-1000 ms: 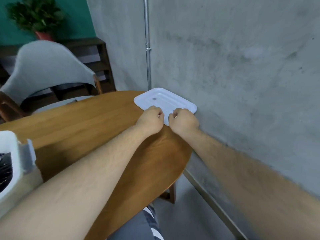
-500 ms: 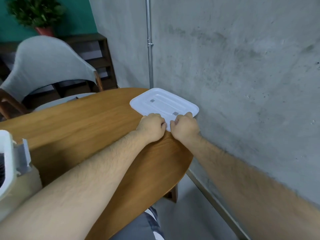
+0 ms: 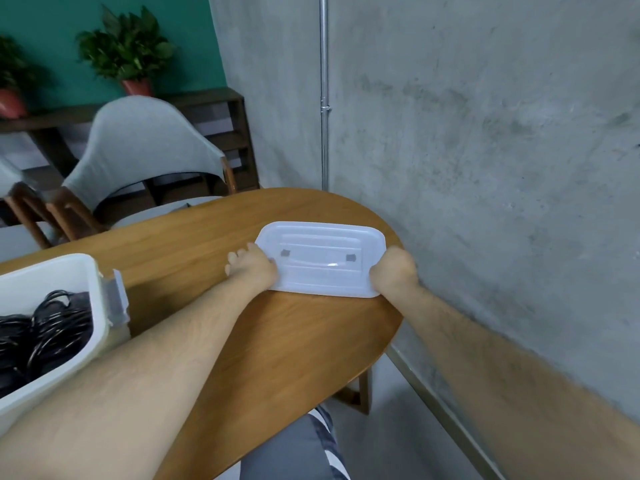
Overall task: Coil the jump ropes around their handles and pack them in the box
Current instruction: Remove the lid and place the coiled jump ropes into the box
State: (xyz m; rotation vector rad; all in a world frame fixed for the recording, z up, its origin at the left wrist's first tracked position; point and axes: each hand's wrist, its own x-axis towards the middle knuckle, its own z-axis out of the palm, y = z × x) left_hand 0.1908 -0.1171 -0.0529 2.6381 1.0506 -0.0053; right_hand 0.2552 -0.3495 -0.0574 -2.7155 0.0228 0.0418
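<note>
Head view, item 1: lid, white translucent plastic, rect. w/ rounded corners. It is being held at the far right end of the table, just beside the concrete wall. It is lying flat or nearly so; whether it is being lifted clear can't be told. Its long axis is running left-right across the view, top face up.

Item 2: left hand is being clamped on the lid's left short end. Right hand is being curled round the right short end. The hands are being kept apart by the lid's full length.

Item 3: box, white, open top up, at the table's left edge, partly cut off by the frame. Jump ropes, black, are lying coiled inside. A latch is being shown on the end facing the lid.

Relation for next move (judged): the box is lying left of the lid and nearer the person, well apart from it, w/ the left hand nearer. The lid's long axis is probably needing some turning to match the box, though the box's own axis can't be fully read.
</note>
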